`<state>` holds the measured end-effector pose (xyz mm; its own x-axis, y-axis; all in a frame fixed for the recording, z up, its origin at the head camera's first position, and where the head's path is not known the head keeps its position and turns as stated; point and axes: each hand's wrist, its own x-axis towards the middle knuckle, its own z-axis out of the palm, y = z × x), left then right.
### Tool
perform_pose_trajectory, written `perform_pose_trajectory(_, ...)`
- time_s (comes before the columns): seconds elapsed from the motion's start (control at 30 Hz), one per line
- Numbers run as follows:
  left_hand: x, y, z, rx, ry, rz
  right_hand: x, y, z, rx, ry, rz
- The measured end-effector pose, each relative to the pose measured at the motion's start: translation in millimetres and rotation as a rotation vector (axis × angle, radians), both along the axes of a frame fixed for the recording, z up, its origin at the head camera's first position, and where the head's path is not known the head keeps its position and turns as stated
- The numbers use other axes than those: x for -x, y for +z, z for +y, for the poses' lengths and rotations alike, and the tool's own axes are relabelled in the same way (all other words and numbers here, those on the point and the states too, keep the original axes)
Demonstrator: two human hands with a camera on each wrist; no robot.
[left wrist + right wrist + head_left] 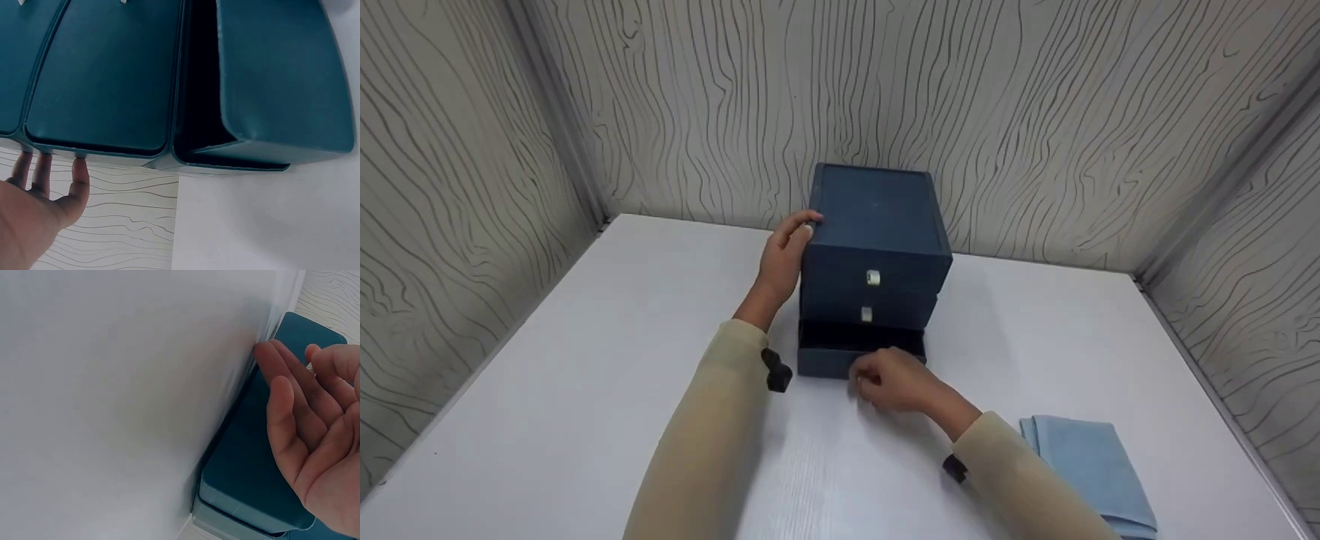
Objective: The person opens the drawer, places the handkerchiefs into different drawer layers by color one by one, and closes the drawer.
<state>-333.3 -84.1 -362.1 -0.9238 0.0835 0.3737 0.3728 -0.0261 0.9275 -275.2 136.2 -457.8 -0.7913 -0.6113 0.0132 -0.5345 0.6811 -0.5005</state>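
Observation:
A dark blue cabinet of drawers stands at the back of the table, its two upper drawers closed. Its bottom drawer is pulled partly out, and the inside looks dark. My left hand steadies the cabinet's left side; the left wrist view shows the fingertips pressed to that side. At the front of the bottom drawer is my right hand, its thumb and a finger pinching the small pale knob, mostly hidden. The other fingers of this hand lie along the drawer front.
A folded light blue cloth lies at the right front of the white table, beside my right sleeve. Wood-grain patterned panels rise behind and on both sides. Pale knobs stick out from the upper drawers.

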Motion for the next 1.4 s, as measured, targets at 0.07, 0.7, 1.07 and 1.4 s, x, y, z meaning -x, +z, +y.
perform_pose_trajectory(0.07, -0.7, 0.0, -0.1, 0.008, 0.004, 0.005, -2.0, -0.4, 0.0, 0.004, 0.012, 0.020)
perform_pose_trajectory(0.7, 1.5, -2.2, 0.2, -0.029, -0.008, 0.025, -16.4, -1.6, -2.6, 0.000, -0.006, 0.000)
perform_pose_trajectory(1.07, 6.8, -5.3, -1.6, -0.004, -0.010, -0.013, -24.6, -0.9, -1.5, 0.005, -0.002, -0.031)
perform_pose_trajectory(1.4, 25.5, -24.8, 1.6, -0.011, 0.040, 0.025, -32.3, -3.1, -1.8, -0.011, 0.012, 0.009)
